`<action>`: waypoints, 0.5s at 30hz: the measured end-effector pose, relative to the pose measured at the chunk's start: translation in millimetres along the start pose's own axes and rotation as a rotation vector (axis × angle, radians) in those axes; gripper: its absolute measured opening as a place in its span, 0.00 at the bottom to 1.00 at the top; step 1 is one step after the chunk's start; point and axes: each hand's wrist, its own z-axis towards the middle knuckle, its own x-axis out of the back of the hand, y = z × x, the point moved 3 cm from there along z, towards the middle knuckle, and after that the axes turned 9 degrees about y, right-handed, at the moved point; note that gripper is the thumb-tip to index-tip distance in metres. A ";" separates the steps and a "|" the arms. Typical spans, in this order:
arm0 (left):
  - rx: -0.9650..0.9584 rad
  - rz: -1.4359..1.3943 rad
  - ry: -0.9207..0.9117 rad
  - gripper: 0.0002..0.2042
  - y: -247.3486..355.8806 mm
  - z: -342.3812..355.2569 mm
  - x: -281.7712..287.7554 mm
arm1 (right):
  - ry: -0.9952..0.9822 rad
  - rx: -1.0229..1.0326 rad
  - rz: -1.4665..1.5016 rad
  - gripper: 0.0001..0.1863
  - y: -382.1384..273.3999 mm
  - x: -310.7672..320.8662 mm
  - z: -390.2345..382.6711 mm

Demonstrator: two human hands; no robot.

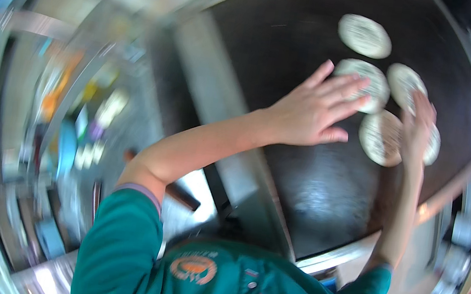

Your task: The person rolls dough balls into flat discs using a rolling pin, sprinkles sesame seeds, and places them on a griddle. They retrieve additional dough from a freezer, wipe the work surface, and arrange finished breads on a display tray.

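Several round, pale flatbreads lie on a dark griddle plate (264,36). My left hand (320,111) is open, fingers stretched over one flatbread (380,86) and seemingly resting on its top. Blurred by motion, my right hand (416,128) reaches with extended fingers to the lower edge of another flatbread (402,80); whether it presses down cannot be told. Between my hands sits a browner flatbread (380,138). To its right, a further flatbread (433,146) is partly hidden by my right hand. The farthest flatbread (365,36) lies untouched.
A metal rim (347,255) borders the griddle on the near side, with a wide metal ledge (213,71) along its left. Blurred shelves and a blue bowl (66,146) stand farther left. Small containers (459,259) line the right side.
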 end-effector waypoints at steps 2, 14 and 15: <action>0.151 0.059 0.009 0.40 11.2 -92.1 71.7 | -0.037 0.034 0.270 0.18 -52.6 23.0 -28.0; 1.376 0.591 0.191 0.41 103.9 -585.8 179.3 | -0.640 0.448 0.875 0.21 -452.5 13.6 -235.4; 1.381 0.593 0.160 0.41 108.1 -607.5 177.7 | -0.660 0.510 0.834 0.26 -481.3 -2.5 -256.5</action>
